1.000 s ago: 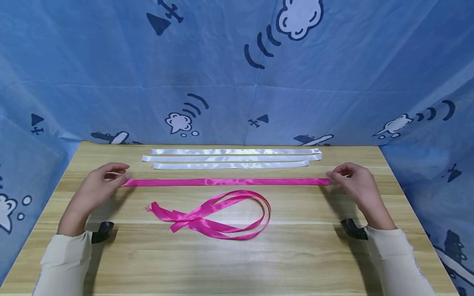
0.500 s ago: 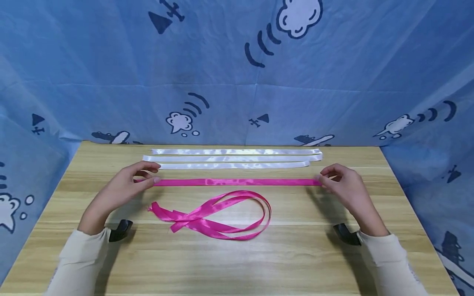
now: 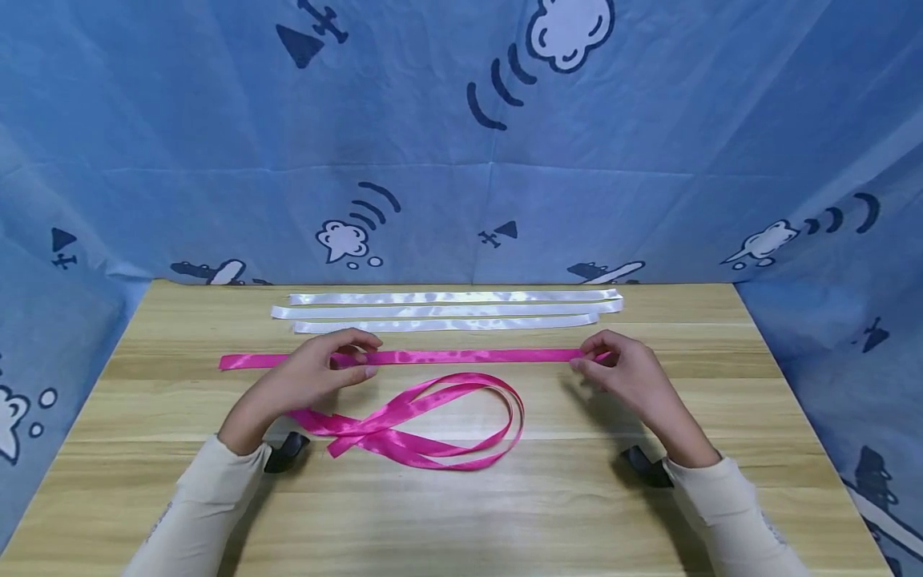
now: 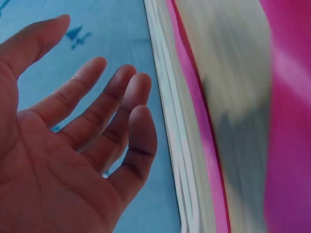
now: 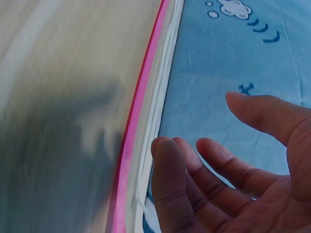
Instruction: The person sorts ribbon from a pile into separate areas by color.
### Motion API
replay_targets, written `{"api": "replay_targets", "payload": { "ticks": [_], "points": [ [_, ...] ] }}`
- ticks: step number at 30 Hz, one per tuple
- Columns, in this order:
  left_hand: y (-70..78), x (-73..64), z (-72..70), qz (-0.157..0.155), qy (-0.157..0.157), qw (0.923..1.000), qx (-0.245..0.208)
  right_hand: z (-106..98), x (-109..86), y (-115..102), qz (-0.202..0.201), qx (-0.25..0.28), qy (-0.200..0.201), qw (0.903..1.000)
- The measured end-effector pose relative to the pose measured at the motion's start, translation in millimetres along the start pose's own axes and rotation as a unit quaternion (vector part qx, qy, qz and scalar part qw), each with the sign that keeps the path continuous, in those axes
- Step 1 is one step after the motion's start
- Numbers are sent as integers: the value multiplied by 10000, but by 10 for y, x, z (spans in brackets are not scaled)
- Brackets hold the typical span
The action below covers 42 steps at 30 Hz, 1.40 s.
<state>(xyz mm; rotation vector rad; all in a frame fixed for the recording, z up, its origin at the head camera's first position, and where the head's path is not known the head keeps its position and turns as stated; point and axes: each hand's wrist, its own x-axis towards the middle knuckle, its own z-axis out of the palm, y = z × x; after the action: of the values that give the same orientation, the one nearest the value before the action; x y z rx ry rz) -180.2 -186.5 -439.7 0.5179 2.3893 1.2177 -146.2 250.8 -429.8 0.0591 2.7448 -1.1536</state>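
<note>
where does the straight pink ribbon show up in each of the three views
Head: the straight pink ribbon runs nearly level, a little below the picture's centre.
Left wrist: right of centre, top edge to bottom edge.
Right wrist: slanting from top middle to bottom left of centre.
Shared landmark: the white ribbon, alongside it in all three.

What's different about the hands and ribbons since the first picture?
Both hands moved inward from the ends of the straight ribbon: the left hand went rightward, the right hand leftward, not as far. The ribbon's left end now lies uncovered, and the wrist views show neither hand gripping anything.

The looped ribbon and white ribbons stayed put.
</note>
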Motion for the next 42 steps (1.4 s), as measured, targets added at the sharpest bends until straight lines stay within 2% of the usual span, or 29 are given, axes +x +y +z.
{"api": "replay_targets", "payload": {
  "ticks": [7, 10, 18, 33, 37, 42],
  "points": [
    [124, 167, 253, 265, -481, 9983, -184, 205, 16, -60, -163, 116, -255, 9995],
    [175, 223, 351, 275, -700, 9967, -299, 291, 21, -81, -157, 217, -445, 9986],
    [242, 301, 500, 366, -996, 9939, -304, 461, 37, -161, -355, 331, -715, 9963],
    [356, 466, 703, 472, -1057, 9931, -163, 738, 59, -244, -575, 311, -1073, 9921],
    [392, 525, 758, 568, -1072, 9925, -166, 788, 72, -258, -461, 241, -1107, 9925],
    [422, 599, 864, 523, -1082, 9927, -132, 812, 79, -277, -378, 118, -1183, 9922]
  ]
}}
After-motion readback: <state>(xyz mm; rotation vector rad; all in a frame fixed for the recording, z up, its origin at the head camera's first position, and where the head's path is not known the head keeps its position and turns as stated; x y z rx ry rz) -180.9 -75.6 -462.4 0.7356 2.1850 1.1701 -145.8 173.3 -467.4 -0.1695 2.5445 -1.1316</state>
